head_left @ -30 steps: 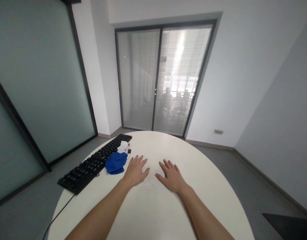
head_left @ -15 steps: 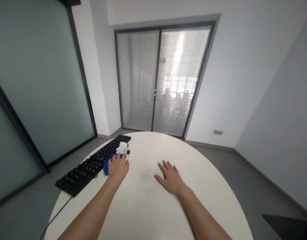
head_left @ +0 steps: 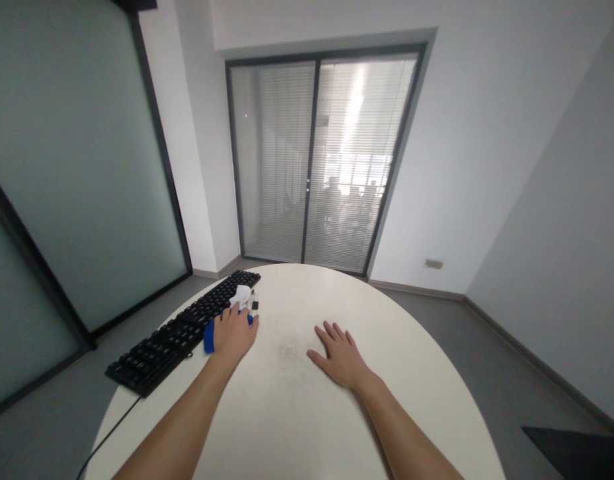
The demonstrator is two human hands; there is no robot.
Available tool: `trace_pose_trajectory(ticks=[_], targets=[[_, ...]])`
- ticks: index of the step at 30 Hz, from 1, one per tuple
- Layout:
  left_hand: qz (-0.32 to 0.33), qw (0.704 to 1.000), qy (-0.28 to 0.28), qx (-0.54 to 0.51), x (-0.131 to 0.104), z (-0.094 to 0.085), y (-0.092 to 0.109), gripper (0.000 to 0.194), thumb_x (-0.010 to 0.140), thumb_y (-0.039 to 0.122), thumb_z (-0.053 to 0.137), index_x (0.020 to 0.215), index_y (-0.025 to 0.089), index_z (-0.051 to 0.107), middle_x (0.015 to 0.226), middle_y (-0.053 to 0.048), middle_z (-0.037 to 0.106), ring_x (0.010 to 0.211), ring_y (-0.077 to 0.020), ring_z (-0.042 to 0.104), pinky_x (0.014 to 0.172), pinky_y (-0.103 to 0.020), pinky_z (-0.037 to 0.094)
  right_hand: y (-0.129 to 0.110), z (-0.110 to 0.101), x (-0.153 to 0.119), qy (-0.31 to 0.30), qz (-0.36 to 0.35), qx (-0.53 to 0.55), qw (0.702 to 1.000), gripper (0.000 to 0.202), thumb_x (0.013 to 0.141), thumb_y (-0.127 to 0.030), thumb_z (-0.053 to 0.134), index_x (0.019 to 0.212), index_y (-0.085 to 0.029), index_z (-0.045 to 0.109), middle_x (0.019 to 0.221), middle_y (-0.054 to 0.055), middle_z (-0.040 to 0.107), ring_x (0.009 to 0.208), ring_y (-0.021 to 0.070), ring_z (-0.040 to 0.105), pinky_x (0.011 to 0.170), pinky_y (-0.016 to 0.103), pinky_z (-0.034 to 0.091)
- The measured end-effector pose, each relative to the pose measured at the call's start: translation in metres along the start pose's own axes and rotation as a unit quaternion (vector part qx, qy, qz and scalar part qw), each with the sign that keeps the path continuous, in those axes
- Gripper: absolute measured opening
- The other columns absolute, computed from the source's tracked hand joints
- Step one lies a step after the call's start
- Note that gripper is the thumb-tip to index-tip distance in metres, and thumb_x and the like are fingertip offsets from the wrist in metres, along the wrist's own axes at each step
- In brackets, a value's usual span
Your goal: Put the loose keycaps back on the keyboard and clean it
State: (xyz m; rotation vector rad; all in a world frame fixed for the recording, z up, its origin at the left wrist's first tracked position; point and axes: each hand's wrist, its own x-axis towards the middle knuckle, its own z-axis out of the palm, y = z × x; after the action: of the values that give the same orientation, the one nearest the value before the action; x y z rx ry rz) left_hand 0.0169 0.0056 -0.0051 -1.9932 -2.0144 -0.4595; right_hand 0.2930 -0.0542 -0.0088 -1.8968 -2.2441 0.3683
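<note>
My left hand (head_left: 233,333) lies palm down over a piece of blue cloth (head_left: 209,339), beside the near right edge of a black keyboard (head_left: 187,327). Its fingers are spread forward over the cloth and cover most of it. Just beyond the fingertips sits a crumpled white tissue (head_left: 241,295). A small black-and-white item (head_left: 255,305), too small to name, is right of the tissue. My right hand (head_left: 341,359) rests flat on the white round table (head_left: 297,427), fingers apart, with nothing in it. Left of that hand, a faint grey smudge (head_left: 289,352) marks the tabletop.
The keyboard's cable (head_left: 111,432) runs off the table's left edge. Beyond the table stand glazed doors with blinds (head_left: 307,160). A frosted glass panel (head_left: 87,167) is at left. A dark flat object (head_left: 577,450) shows at lower right.
My left hand has moved slightly forward and covers more of the blue cloth. My right hand stays in place. The view has shifted a little.
</note>
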Motion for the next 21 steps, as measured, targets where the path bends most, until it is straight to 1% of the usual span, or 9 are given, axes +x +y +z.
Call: trace_pose_trajectory(ticks=[2, 3, 7, 10, 12, 15, 21], targets=[[0.001, 1.000, -0.020, 0.000, 0.001, 0.003, -0.001, 0.047, 0.096, 0.046, 0.040, 0.125, 0.020, 0.067, 0.141, -0.018, 0.056, 0.120, -0.0364, 0.053, 0.096, -0.048, 0.038, 0.000, 0.000, 0.000, 0.004, -0.001, 0.001, 1.000, 0.078, 0.094, -0.068, 0.040, 0.156, -0.022, 0.033, 0.165, 0.009, 0.019, 0.153, 0.0323, 0.011, 0.122, 0.051, 0.007], [0.001, 1.000, -0.030, -0.003, 0.002, 0.005, -0.001, 0.048, 0.096, 0.047, 0.040, 0.126, 0.021, 0.067, 0.141, -0.018, 0.057, 0.121, -0.0371, 0.053, 0.096, -0.048, 0.038, 0.000, 0.001, 0.000, 0.006, -0.001, 0.001, 1.000, 0.078, 0.094, -0.068, 0.040, 0.156, -0.022, 0.033, 0.165, 0.009, 0.019, 0.153, 0.0322, 0.011, 0.122, 0.052, 0.007], [-0.009, 0.998, -0.049, -0.026, 0.004, 0.012, -0.003, 0.052, 0.098, 0.049, 0.035, 0.119, 0.018, 0.070, 0.131, -0.017, 0.064, 0.122, -0.0375, 0.052, 0.098, -0.050, 0.037, 0.002, 0.003, 0.001, 0.004, -0.001, 0.002, 1.000, 0.077, 0.094, -0.068, 0.040, 0.156, -0.023, 0.033, 0.166, 0.009, 0.018, 0.153, 0.0314, 0.010, 0.122, 0.051, 0.006], [-0.020, 0.998, -0.043, -0.031, 0.005, 0.013, -0.004, 0.053, 0.098, 0.047, 0.033, 0.123, 0.016, 0.068, 0.132, -0.017, 0.063, 0.123, -0.0362, 0.052, 0.099, -0.049, 0.038, 0.003, 0.004, 0.001, 0.005, -0.003, 0.005, 1.000, 0.078, 0.094, -0.068, 0.040, 0.156, -0.023, 0.033, 0.166, 0.009, 0.019, 0.153, 0.0315, 0.010, 0.122, 0.051, 0.006], [-0.032, 0.998, -0.029, -0.041, 0.006, 0.013, -0.005, 0.053, 0.099, 0.045, 0.032, 0.128, 0.015, 0.065, 0.137, -0.016, 0.060, 0.125, -0.0344, 0.051, 0.100, -0.048, 0.039, 0.004, 0.004, 0.001, 0.007, -0.005, 0.006, 1.000, 0.078, 0.094, -0.069, 0.040, 0.156, -0.023, 0.033, 0.165, 0.009, 0.019, 0.153, 0.0319, 0.010, 0.122, 0.051, 0.006], [-0.045, 0.997, 0.008, -0.062, 0.008, 0.010, -0.004, 0.052, 0.100, 0.043, 0.032, 0.133, 0.015, 0.060, 0.142, -0.015, 0.056, 0.128, -0.0322, 0.049, 0.102, -0.046, 0.039, 0.004, 0.004, 0.001, 0.008, -0.006, 0.008, 1.000, 0.079, 0.093, -0.070, 0.040, 0.156, -0.023, 0.033, 0.165, 0.010, 0.019, 0.153, 0.0324, 0.011, 0.121, 0.052, 0.006], [-0.031, 0.990, 0.086, -0.110, 0.008, 0.002, 0.000, 0.053, 0.100, 0.038, 0.035, 0.142, 0.011, 0.049, 0.149, -0.018, 0.047, 0.133, -0.0324, 0.043, 0.106, -0.046, 0.040, 0.003, 0.004, 0.001, 0.008, -0.003, 0.010, 1.000, 0.077, 0.093, -0.068, 0.040, 0.156, -0.023, 0.034, 0.165, 0.009, 0.020, 0.153, 0.0314, 0.011, 0.121, 0.051, 0.006]])
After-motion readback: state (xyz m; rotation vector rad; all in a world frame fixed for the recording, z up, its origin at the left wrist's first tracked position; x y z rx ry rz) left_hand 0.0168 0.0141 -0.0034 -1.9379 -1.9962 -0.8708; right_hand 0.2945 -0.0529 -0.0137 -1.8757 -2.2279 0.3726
